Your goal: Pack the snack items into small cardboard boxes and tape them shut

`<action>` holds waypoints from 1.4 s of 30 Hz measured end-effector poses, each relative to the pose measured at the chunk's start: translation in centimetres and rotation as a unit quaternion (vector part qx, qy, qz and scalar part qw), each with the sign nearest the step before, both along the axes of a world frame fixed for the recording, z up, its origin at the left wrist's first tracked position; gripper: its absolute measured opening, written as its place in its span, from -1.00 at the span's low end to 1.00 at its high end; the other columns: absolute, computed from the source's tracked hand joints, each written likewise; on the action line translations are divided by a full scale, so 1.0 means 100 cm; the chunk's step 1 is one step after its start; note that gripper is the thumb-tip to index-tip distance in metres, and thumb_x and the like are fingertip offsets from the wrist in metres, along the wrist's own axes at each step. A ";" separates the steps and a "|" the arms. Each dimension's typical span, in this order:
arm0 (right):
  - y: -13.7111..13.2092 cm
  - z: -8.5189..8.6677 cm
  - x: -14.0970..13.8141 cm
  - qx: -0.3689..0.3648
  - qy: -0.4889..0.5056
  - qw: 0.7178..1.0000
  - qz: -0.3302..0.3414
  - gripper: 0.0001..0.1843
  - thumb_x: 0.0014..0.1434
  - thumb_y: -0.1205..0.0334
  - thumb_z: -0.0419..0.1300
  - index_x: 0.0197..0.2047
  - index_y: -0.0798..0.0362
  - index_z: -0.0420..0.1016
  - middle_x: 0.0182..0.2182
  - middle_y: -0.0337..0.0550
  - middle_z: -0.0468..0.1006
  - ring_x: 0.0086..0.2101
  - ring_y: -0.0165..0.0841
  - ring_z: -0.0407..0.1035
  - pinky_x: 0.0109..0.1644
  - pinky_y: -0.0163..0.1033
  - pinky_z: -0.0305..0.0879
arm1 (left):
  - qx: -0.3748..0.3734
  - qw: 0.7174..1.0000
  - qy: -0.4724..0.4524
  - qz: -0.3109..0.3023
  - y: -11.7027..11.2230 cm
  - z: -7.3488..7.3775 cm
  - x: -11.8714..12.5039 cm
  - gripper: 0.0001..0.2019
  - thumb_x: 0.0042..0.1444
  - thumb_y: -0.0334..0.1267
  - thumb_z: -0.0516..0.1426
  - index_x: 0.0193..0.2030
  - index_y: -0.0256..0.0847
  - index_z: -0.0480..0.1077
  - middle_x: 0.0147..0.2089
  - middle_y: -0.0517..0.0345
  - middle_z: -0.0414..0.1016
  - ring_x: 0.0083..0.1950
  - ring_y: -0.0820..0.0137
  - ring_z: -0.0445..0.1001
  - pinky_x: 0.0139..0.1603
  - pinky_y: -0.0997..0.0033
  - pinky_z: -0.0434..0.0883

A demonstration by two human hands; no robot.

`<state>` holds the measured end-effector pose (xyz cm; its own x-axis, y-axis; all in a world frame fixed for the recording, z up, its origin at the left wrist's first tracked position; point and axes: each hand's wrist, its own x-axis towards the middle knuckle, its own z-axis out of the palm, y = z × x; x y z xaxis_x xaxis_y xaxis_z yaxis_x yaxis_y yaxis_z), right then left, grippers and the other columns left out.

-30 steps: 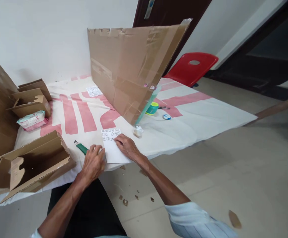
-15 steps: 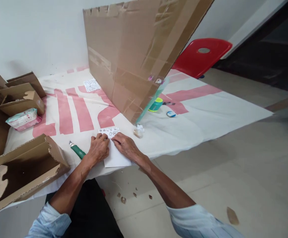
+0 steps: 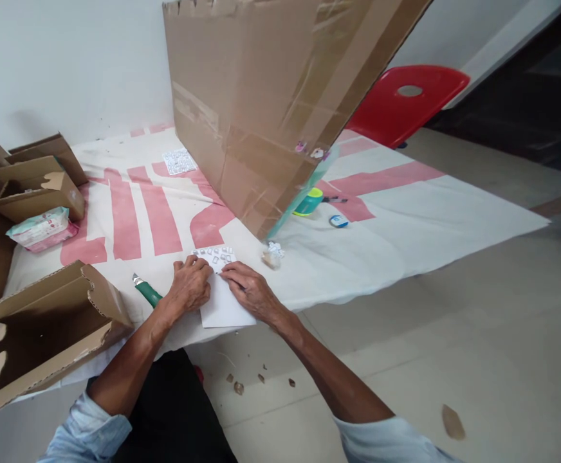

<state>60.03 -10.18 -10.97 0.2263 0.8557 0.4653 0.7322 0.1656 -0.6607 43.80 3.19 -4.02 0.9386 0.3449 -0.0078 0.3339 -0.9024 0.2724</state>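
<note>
A white sheet (image 3: 225,308) lies at the table's front edge. Several small shiny, silvery pieces (image 3: 216,255) sit in rows at its far end. My left hand (image 3: 191,283) presses on the sheet's left side, its fingers curled. My right hand (image 3: 251,289) is over the right side, with thumb and forefinger pinched together close to the left fingertips. Whatever is in that pinch is too small to make out. A green utility knife (image 3: 148,290) with its blade tip showing lies left of my left hand.
An open cardboard box (image 3: 44,347) stands at front left, with a wet-wipes pack (image 3: 43,228) behind it. A large cardboard panel (image 3: 261,122) rises ahead. Tape (image 3: 308,202), a small blue-white round item (image 3: 338,220) and a crumpled bit (image 3: 273,257) lie on the right. A red chair (image 3: 406,106) stands beyond.
My right hand has drawn slightly back toward me over the sheet. My left hand stays on its left side. The view has shifted a little.
</note>
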 end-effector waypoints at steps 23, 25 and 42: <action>0.001 0.021 -0.005 0.020 0.117 0.993 -0.020 -0.74 0.34 0.35 0.09 -0.12 -0.03 0.62 -0.13 -0.09 0.66 -0.16 -0.26 0.55 -0.07 -0.16 0.49 | -0.169 0.958 -0.234 -0.001 0.030 -0.010 0.002 -0.68 0.10 -0.42 0.23 0.00 -0.17 0.60 0.04 -0.06 0.68 0.11 0.09 0.59 0.23 0.04 0.47; 0.001 0.027 -0.008 0.021 0.131 0.991 -0.020 -0.75 0.34 0.33 0.10 -0.12 -0.03 0.62 -0.15 -0.11 0.65 -0.23 -0.28 0.52 -0.14 -0.19 0.47 | -0.184 0.952 -0.245 -0.020 0.028 -0.006 0.002 -0.72 0.11 -0.34 0.31 -0.01 -0.17 0.62 0.03 -0.07 0.68 0.09 0.08 0.60 0.22 0.03 0.47; -0.002 0.057 -0.022 -0.008 0.207 0.978 -0.013 -0.79 0.26 0.28 0.12 -0.18 -0.03 0.60 -0.32 -0.23 0.61 -0.34 -0.35 0.49 -0.18 -0.23 0.43 | -0.230 0.928 -0.292 -0.018 0.020 0.004 -0.007 -0.91 0.25 -0.33 0.27 -0.25 -0.15 0.64 -0.13 -0.03 0.69 -0.02 0.17 0.62 0.12 0.11 0.51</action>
